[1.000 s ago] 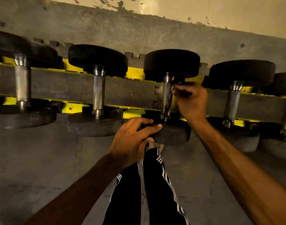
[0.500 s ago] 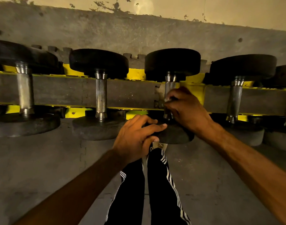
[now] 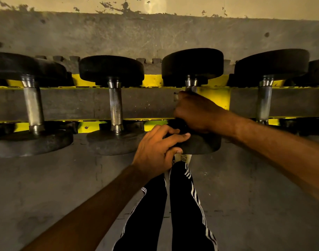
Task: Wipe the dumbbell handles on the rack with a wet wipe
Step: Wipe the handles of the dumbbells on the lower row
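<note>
- Right hand (image 3: 196, 113) fisted round knurled steel handle (image 3: 191, 88) of black round-headed dumbbell (image 3: 192, 66), 1 o'clock of centre.
- Left hand (image 3: 155, 151) grips its near head (image 3: 202, 144).
- Neighbour dumbbells at 9 (image 3: 115, 105) and 3 o'clock (image 3: 263, 104), apart.
- Yellow steel rack (image 3: 216, 98), grey interlocking floor mats (image 3: 55, 187), peeling wall (image 3: 191, 6) at 12.
- Wet wipe: only a pale scrap (image 3: 175, 97) at the fist, too dim to confirm.

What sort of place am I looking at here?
Probably a gym's free-weights area: a row of black-headed dumbbells with steel handles rests on a yellow rack, above rubber floor mats.
</note>
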Demonstrator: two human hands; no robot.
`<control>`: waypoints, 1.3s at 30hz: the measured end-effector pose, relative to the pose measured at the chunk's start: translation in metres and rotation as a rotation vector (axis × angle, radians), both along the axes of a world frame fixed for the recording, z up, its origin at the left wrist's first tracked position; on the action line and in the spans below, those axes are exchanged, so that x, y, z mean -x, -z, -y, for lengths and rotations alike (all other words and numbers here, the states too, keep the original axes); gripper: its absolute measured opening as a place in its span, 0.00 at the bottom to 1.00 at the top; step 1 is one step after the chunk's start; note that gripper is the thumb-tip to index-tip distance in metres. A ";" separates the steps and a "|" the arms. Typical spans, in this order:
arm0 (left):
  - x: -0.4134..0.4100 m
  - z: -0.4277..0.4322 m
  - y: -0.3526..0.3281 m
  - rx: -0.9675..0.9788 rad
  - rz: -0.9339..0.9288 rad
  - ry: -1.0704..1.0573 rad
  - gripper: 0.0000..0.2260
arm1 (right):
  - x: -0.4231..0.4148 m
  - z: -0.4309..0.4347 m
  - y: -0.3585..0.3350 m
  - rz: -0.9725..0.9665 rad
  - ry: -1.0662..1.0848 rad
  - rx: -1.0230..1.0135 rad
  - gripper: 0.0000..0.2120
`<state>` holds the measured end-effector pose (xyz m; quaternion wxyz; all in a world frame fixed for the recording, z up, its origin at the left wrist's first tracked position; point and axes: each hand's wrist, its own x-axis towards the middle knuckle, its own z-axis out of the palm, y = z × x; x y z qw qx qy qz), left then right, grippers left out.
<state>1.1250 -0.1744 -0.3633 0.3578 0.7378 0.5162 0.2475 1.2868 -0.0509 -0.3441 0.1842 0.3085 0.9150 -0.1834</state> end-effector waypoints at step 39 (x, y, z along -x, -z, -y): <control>0.000 0.003 -0.001 0.046 0.006 -0.019 0.19 | -0.026 0.011 -0.014 -0.293 0.551 -0.119 0.06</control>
